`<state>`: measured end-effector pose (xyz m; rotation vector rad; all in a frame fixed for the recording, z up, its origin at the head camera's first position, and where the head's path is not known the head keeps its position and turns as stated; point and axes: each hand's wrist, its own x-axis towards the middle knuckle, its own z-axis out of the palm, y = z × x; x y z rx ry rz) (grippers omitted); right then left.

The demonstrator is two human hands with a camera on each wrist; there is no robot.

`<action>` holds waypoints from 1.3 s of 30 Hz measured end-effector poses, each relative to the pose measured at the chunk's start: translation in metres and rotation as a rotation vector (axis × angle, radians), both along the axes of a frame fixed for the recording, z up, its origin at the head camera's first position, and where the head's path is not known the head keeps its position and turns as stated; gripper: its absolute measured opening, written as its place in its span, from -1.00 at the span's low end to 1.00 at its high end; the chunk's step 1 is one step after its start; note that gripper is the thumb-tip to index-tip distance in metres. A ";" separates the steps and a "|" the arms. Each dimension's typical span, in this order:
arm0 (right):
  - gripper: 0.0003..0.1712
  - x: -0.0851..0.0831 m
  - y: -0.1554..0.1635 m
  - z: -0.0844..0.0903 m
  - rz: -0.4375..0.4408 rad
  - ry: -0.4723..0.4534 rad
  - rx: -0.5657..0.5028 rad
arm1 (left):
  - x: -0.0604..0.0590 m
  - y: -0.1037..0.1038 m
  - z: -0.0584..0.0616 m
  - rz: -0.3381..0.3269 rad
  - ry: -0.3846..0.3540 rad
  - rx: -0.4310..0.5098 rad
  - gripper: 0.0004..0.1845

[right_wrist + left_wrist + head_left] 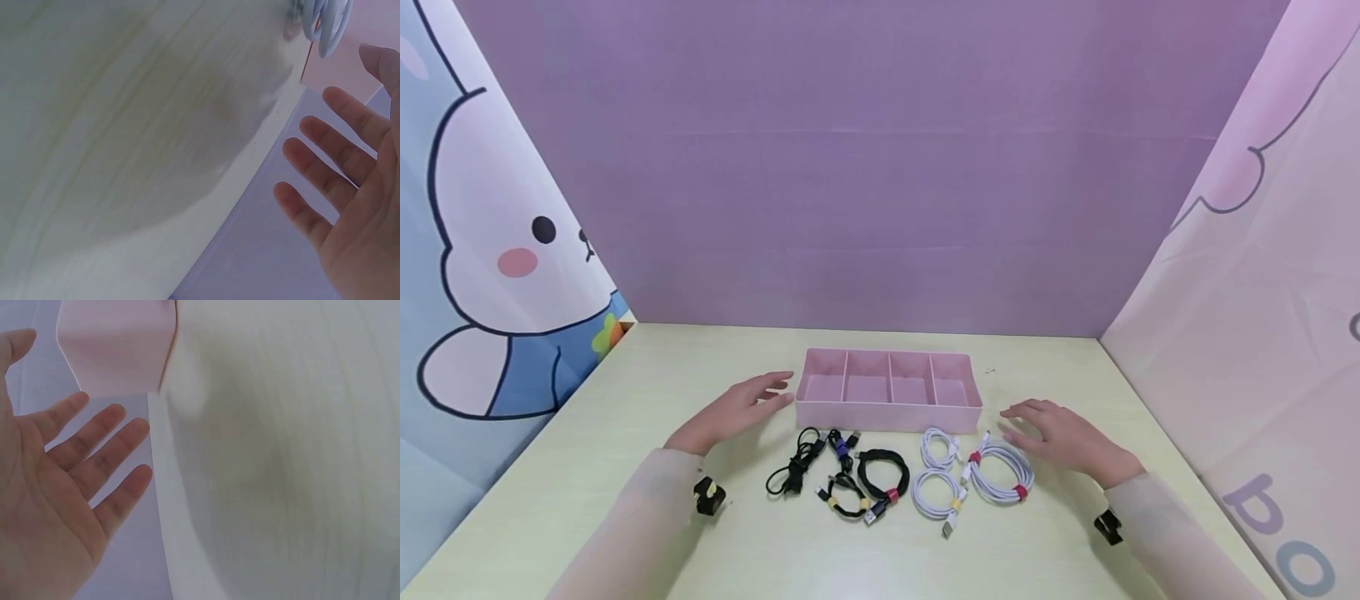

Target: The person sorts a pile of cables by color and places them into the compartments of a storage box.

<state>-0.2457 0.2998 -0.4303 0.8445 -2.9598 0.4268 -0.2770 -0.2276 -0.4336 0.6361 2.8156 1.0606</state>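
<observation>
A pink box (pixel 887 417) with several compartments in a row stands on the table between the hands. In the left wrist view my left hand (pixel 69 462) has its fingers spread beside the box's end wall (pixel 119 350), holding nothing. My right hand (pixel 356 169) is likewise spread, close to the box's other end and near a large white coiled cable (pixel 1026 477) with red ties. Two smaller white cables (pixel 917 493) lie left of that one. Several black cables (pixel 906 479), some bundled with yellow, blue or red ties, lie in front of the box's left half.
The pale wooden table (pixel 760 550) ends at a purple backdrop (pixel 880 183). A cartoon-printed cloth (pixel 482 275) hangs on the left, and a pale pink printed cloth (pixel 1247 317) on the right. Black wrist mounts (pixel 709 496) show on both sleeves.
</observation>
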 end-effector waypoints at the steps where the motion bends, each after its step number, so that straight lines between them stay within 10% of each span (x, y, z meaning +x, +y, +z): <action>1: -0.44 0.000 -0.001 0.000 -0.001 -0.005 -0.001 | 0.000 0.001 0.001 -0.004 -0.003 0.001 -0.30; 39: -0.61 -0.001 -0.011 -0.001 0.059 -0.206 -0.109 | -0.003 0.017 -0.003 -0.022 -0.310 0.261 -0.21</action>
